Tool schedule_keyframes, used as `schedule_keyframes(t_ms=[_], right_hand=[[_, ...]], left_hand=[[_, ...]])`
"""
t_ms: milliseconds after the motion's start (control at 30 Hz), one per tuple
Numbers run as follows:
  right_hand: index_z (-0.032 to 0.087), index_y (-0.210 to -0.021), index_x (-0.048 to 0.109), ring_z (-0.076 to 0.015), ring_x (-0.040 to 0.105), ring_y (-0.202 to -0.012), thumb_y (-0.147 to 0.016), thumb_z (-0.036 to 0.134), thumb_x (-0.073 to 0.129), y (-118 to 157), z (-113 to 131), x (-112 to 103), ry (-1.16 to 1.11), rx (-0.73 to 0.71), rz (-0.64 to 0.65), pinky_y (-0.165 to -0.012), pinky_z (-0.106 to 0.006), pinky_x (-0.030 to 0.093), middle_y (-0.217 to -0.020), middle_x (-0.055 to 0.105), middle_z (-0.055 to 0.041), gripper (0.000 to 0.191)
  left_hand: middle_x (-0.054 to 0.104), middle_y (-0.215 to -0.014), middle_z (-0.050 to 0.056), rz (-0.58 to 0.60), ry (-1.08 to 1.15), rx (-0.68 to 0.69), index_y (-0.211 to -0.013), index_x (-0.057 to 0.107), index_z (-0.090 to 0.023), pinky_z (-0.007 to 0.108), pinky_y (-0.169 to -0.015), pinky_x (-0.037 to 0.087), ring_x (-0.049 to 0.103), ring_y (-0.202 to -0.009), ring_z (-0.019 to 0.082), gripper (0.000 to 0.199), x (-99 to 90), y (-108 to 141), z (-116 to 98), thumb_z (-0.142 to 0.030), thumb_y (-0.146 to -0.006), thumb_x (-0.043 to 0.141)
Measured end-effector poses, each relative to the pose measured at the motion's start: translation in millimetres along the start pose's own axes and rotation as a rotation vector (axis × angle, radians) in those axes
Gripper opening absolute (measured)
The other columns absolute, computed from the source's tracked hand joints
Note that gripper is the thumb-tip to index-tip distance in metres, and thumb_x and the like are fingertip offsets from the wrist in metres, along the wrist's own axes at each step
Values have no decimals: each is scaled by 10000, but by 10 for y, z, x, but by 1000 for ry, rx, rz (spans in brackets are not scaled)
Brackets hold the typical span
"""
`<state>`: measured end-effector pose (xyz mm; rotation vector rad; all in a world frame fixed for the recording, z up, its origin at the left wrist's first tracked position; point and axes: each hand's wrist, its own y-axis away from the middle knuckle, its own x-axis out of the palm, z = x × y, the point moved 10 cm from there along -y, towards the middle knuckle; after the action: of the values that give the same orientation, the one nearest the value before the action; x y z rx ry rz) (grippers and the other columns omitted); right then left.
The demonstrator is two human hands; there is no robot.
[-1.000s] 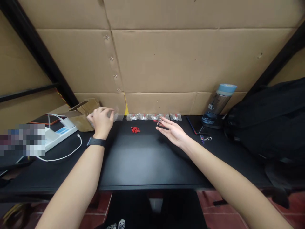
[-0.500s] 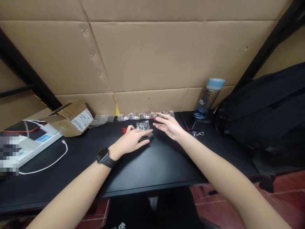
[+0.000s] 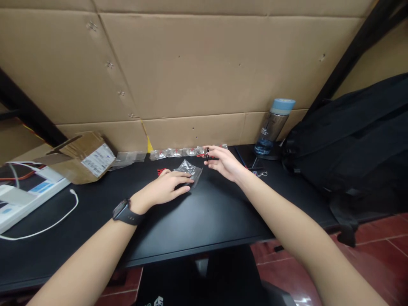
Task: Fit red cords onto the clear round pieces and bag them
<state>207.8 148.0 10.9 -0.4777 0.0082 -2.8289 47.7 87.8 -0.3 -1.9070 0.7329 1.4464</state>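
Along the black table's (image 3: 204, 221) far side, clear crinkled packets (image 3: 177, 152) already hold round, silvery pieces with red bits. The small dark, glossy round piece (image 3: 207, 154) is unbagged, pinched in the right hand (image 3: 225, 163). The left hand (image 3: 167, 187), unclenched, rests on a wrinkled transparent plastic bag (image 3: 195, 171), near bunched red cord (image 3: 161, 171).
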Motion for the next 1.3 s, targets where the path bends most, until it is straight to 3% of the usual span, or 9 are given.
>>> schedule_keyframes(t_ms=[167,333,433,633,733,833,1000,1133,1300], right_hand=[[175,-1024,706,-166,673,-799,-816,251,691,-29,-170,13,-240,138,43,-679,-262,563,-978,735,-84,222],[193,-1080,713,-168,670,-895,-844,313,723,-70,-195,59,-212,69,89,-810,-290,570,-1065,730,-76,265],[201,-1171,702,-160,664,-865,-833,357,745,-58,-129,94,-5,-9,143,-818,-311,558,-1062,723,-74,374],[193,-1214,702,-129,607,-703,-697,258,822,30,131,71,1038,-249,173,-739,-287,484,-920,708,-26,535],[196,-1126,706,-132,612,-699,-669,202,801,81,121,91,1301,-258,232,-696,-252,459,-905,720,-20,467],[200,-995,722,-138,626,-706,-655,168,775,119,39,140,1394,-226,304,-671,-231,445,-868,728,-11,345],[208,-962,766,-168,656,-728,-687,224,790,129,-46,190,1456,-220,349,-674,-243,448,-829,744,-22,276],[195,-995,786,-190,670,-795,-724,287,807,161,-7,274,1475,-307,395,-738,-264,466,-903,759,-54,287],[173,-1038,775,-184,671,-849,-749,170,745,229,62,407,1446,-410,440,-771,-256,470,-1016,752,-77,290]], left_hand=[[544,-1494,88,21,-24,2,-1375,616,-343,434,-1086,380,539,-1332,269,416,59,-3,-77,-493,-1023,453],[514,-1512,87,14,-49,9,-1398,589,-381,454,-1090,371,525,-1340,274,408,87,2,-96,-481,-1029,449],[502,-1518,88,8,-72,9,-1410,576,-390,465,-1078,377,505,-1355,289,413,104,-3,-116,-486,-1029,445],[467,-1545,81,-1,-65,8,-1449,529,-404,486,-1092,370,453,-1392,315,456,157,-13,-121,-522,-1015,455],[462,-1551,74,9,-72,3,-1459,509,-422,499,-1088,375,448,-1399,317,458,178,-13,-112,-524,-1016,451],[460,-1554,78,9,-84,0,-1463,501,-428,515,-1079,378,454,-1395,323,462,168,-15,-121,-532,-1017,441],[465,-1549,89,-7,-89,12,-1441,537,-420,516,-1072,387,477,-1374,336,458,127,-24,-166,-546,-1009,449],[455,-1558,81,-4,-80,5,-1437,535,-437,534,-1077,383,484,-1363,341,452,131,-25,-158,-548,-1007,454],[455,-1558,79,-18,-47,8,-1433,544,-431,525,-1093,369,475,-1369,340,449,122,-19,-155,-539,-1004,470]])
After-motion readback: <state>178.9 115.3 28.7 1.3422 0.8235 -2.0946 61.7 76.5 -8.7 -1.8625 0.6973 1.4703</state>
